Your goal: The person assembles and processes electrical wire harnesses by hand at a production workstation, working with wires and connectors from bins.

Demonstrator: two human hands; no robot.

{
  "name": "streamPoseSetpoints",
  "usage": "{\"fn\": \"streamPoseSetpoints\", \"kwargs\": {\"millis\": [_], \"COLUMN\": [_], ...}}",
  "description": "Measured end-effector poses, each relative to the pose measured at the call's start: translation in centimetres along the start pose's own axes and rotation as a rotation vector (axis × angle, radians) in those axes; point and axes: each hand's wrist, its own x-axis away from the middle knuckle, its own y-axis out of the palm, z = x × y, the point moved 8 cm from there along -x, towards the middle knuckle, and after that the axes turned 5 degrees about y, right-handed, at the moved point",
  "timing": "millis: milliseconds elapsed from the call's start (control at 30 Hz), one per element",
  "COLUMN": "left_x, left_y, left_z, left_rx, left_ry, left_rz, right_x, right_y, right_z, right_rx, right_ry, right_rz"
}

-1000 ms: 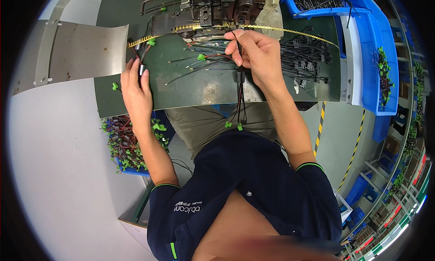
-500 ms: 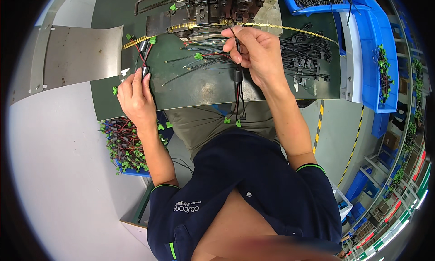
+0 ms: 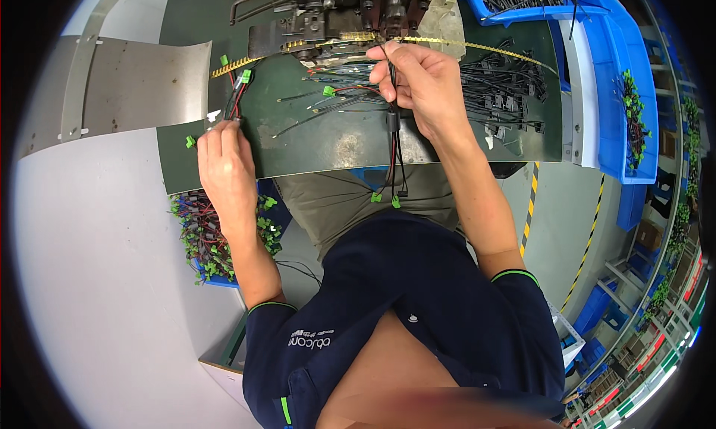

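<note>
At the crimping machine (image 3: 391, 15), my right hand (image 3: 429, 90) pinches the upper end of a wire harness. This harness (image 3: 393, 122) has a black cylindrical sleeve, and its red and black wires hang over the table's near edge to green connectors (image 3: 396, 202). My left hand (image 3: 226, 161) is closed around another wire harness (image 3: 236, 101) at the table's left side. Red and black wires with green connectors stick out beyond its fingers; the part inside the hand is hidden. A brass terminal strip (image 3: 477, 44) runs across the machine.
Black wires with black connectors (image 3: 507, 101) lie in a spread pile to the right. A bin of finished-looking harnesses (image 3: 212, 235) stands below the table's left edge. Blue trays (image 3: 623, 49) are at the right, and a curved metal sheet (image 3: 149, 82) is at the left.
My left hand has drawn nearer to the table's front edge, bringing its harness along; the black sleeves seen before are now mostly covered. My right hand stays at the machine, nearly still.
</note>
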Motion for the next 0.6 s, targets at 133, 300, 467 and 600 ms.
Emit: {"fn": "streamPoseSetpoints", "kwargs": {"millis": [133,300,467,600], "left_x": [0.0,0.6,0.8,0.3], "left_y": [-0.5,-0.1,0.5,0.9], "left_z": [-0.7,-1.6,-2.8,-3.5], "left_rx": [0.105,-0.062,-0.165,-0.124], "left_ry": [-0.120,-0.161,-0.104,-0.135], "left_rz": [0.005,-0.100,-0.193,-0.189], "right_x": [0.8,6.1,14.6,23.9], "right_y": [0.3,-0.6,-6.9,-15.3], "right_z": [-0.7,-1.4,-5.2,-17.6], "right_rx": [0.034,0.045,0.191,0.637], "right_ry": [-0.006,0.071,0.102,-0.110], "right_rz": [-0.048,-0.221,-0.130,0.313]}}
